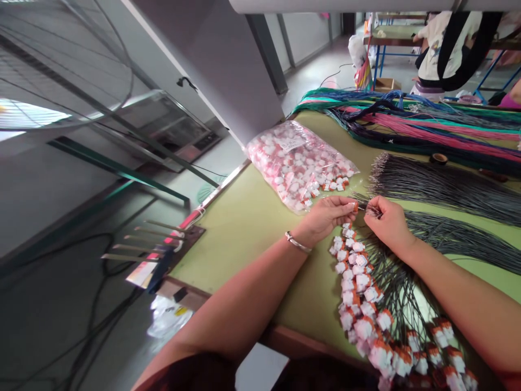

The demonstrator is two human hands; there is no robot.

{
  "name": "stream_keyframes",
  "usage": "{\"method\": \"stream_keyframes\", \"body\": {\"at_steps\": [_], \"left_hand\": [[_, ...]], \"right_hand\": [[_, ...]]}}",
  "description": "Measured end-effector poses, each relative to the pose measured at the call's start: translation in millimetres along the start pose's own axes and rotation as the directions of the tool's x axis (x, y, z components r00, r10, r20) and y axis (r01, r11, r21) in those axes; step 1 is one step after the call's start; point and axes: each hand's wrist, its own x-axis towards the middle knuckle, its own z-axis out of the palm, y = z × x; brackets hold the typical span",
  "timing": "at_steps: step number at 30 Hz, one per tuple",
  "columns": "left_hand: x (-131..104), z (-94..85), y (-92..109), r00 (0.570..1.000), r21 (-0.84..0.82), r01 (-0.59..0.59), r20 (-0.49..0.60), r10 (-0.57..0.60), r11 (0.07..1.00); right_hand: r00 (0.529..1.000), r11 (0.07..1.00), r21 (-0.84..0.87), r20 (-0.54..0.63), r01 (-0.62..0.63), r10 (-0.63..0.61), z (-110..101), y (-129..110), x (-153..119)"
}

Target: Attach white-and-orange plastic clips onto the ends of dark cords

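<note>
Between the fingertips of my left hand [331,213] is a small white and orange connector [355,207]. Close beside it, my right hand [385,220] pinches the ends of thin black wires [372,210]. Whether a wire tip sits inside the connector, I cannot make out. Below both hands lies a pile of connectors with wires attached [362,282], running down to the table's front edge. A clear plastic bag of loose connectors [299,157] rests just beyond my left hand, some of them near its open end.
Bundles of black wire [439,182] lie to the right, with a tape roll [438,158] near them. Coloured wires [407,122] stretch across the back of the green table [244,233]. A pronged metal rack [163,247] sticks out at the left edge. A person [443,49] sits farther back.
</note>
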Motion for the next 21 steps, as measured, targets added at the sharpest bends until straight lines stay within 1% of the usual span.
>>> {"method": "stream_keyframes", "body": {"at_steps": [3,7,10,13,15,18,21], "left_hand": [[0.3,1.0,-0.9,0.999,0.087,-0.025,-0.025,0.027,0.996],[0.5,-0.8,-1.2,0.999,0.064,-0.032,0.005,0.032,0.997],[2.0,-2.5,-3.3,0.999,0.109,-0.030,0.032,0.027,0.994],[3.8,-1.1,-7.1,0.998,0.150,-0.053,0.050,0.046,0.987],[4.3,1.5,-9.3,0.996,0.131,-0.066,0.072,0.057,0.989],[4.0,4.4,-10.5,0.994,0.043,-0.078,0.080,0.074,0.996],[3.0,3.8,-8.8,0.995,-0.029,-0.052,0.082,0.054,0.998]], "right_hand": [[0.998,0.996,0.073,0.053,-0.046,0.042,0.8,2.1,0.7],[0.990,0.981,0.145,0.083,-0.128,0.117,0.1,3.0,3.0],[0.987,0.974,0.179,0.098,-0.142,0.126,-1.1,1.4,4.1],[0.987,0.977,0.166,0.113,-0.135,0.117,-0.6,0.4,4.0],[0.986,0.980,0.152,0.123,-0.131,0.113,0.2,0.4,3.7],[0.985,0.976,0.167,0.130,-0.137,0.116,0.5,0.1,3.7],[0.981,0.962,0.209,0.121,-0.173,0.151,-0.8,-1.9,4.2]]}}
